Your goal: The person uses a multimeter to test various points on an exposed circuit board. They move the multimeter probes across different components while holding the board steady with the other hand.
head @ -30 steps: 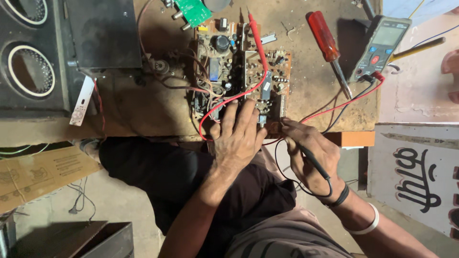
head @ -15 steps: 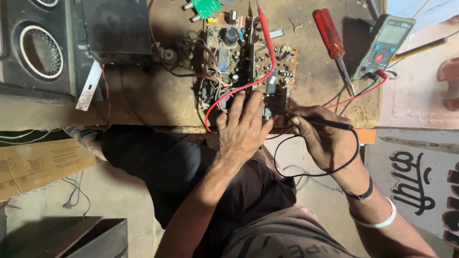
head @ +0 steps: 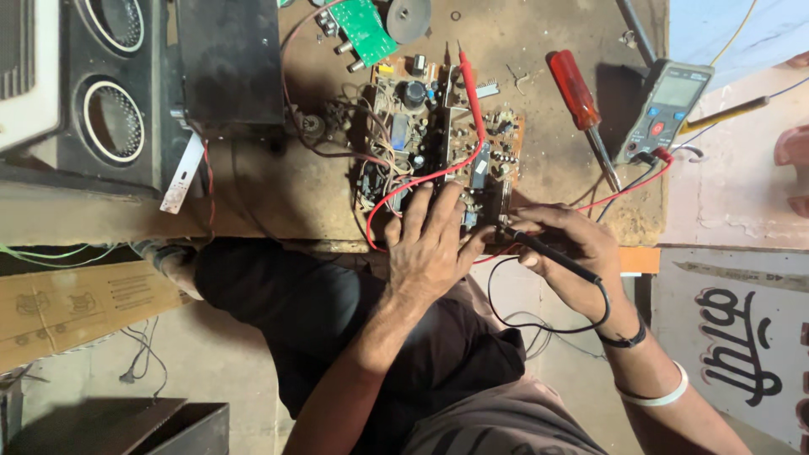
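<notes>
A brown circuit board (head: pixel 447 147) crowded with parts and wires lies on the worn wooden bench (head: pixel 278 181). My left hand (head: pixel 430 244) rests flat on the board's near edge, fingers spread. My right hand (head: pixel 565 253) grips a black test probe (head: pixel 548 253), its tip touching the board's near right corner. A red test probe (head: pixel 470 93) lies across the board; its red lead loops under my left hand. Both leads run to a multimeter (head: pixel 666 109) at the right.
A red-handled screwdriver (head: pixel 581 105) lies between board and multimeter. A black box (head: pixel 227 63) and a speaker cabinet (head: pixel 105 101) stand at the left. A small green board (head: pixel 362 29) sits at the far edge. Cardboard (head: pixel 76 307) lies on the floor.
My right hand has swung the black probe from pointing down to pointing left at the board's corner. My left hand stays on the board. The view has shifted slightly.
</notes>
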